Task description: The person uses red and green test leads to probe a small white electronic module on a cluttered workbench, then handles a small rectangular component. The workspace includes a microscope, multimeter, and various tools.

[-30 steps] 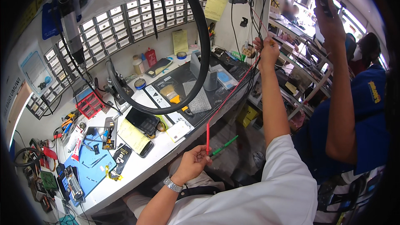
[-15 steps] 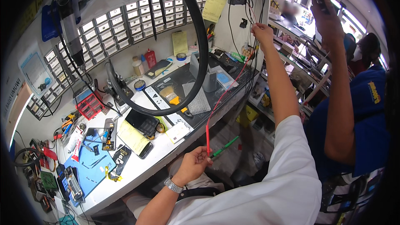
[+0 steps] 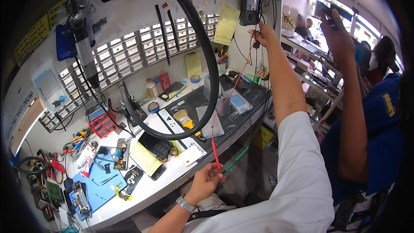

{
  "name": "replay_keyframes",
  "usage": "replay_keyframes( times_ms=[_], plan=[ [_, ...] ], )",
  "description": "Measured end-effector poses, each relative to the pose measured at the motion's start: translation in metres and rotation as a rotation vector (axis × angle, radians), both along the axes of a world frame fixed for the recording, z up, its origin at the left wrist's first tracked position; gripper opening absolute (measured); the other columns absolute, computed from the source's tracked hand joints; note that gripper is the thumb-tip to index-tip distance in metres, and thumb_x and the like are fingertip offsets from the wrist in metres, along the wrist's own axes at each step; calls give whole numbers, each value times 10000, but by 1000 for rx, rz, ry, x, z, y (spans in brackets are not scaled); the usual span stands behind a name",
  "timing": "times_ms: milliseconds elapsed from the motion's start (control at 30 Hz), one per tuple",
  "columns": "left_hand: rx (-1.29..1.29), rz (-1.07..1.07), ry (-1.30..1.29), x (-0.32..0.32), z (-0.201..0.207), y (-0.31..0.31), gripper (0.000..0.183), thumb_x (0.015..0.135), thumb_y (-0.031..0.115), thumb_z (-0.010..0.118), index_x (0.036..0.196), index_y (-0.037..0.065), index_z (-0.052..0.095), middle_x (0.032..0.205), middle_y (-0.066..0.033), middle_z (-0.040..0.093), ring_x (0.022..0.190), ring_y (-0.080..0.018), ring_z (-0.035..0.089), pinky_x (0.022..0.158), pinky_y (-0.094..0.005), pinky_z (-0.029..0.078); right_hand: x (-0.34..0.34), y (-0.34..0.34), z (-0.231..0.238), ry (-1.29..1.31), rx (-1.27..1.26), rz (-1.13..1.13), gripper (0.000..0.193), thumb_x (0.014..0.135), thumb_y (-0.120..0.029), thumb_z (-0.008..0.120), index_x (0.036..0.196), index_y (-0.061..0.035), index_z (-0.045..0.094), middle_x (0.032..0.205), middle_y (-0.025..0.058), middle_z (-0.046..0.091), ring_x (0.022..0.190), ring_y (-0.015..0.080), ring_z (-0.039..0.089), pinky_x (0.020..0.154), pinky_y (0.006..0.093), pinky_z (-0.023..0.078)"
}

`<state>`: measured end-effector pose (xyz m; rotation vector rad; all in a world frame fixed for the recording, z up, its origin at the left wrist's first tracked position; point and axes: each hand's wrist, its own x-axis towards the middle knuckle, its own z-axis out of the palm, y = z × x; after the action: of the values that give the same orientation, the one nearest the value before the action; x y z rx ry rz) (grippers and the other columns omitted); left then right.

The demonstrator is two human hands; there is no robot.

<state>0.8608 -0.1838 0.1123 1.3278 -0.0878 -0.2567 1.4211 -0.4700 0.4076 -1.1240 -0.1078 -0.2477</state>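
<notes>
Low in front of me, my left hand [image 3: 205, 184] is closed on a red test probe [image 3: 215, 153], which points upward. A green pen-like stick [image 3: 236, 159] with a dark end is pinched in the same fingers and slants up to the right. The thin red lead [image 3: 235, 87] runs from the probe up toward my stretched right arm. My right hand [image 3: 266, 36] is raised, its fingers closed on the thin lead among hanging dark cables. Just above and left of it, a dark multimeter [image 3: 249, 8] with a dial hangs on the wall.
A black hose-like arm [image 3: 211, 56] loops over the bench. On the bench lie a brush [image 3: 185, 119], a phone with a yellow note [image 3: 146, 159], a blue mat [image 3: 95, 182] and a red parts tray [image 3: 102, 125]. At right, a person in a blue shirt [image 3: 379, 116] raises an arm.
My view has tilted up, so the bench sits lower. My right hand has come closer to the multimeter, drawing the lead along. My left hand still holds the probe and the green stick.
</notes>
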Motion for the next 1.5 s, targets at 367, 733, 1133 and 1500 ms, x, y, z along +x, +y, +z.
replay_keyframes(
  times_ms=[367,733,1133,1500],
  plan=[
    [6,45,0,0,3,4,333,1070,-44,644,1400,-47,597,1070,-62,741,994,-143,769,929,-287,608,31,63,21,-82,759,-165,385,1069,-70,661,1407,89,568,1293,213,728,1061,333,790,886,539,686],
    [-38,43,-14,2,-1,8,339,1072,-41,646,1406,-40,589,1079,-63,732,1007,-148,771,926,-285,613,17,42,30,-54,425,-88,275,1064,-135,532,1315,-30,563,1188,211,695,990,446,753,934,712,596],
    [-63,45,-8,7,-1,10,341,1091,-20,647,1422,-50,573,1128,-89,743,1049,-171,768,994,-350,639,64,37,43,-164,554,162,186,1067,-129,559,1227,-53,614,1120,157,730,957,379,787,890,669,650],
    [-34,61,-16,13,-2,18,337,1084,-22,653,1414,-39,585,1111,-87,737,1036,-168,770,969,-345,642,35,44,40,-139,548,144,185,1093,-162,656,1231,-41,632,1113,124,756,940,318,781,897,574,656]
  ],
)
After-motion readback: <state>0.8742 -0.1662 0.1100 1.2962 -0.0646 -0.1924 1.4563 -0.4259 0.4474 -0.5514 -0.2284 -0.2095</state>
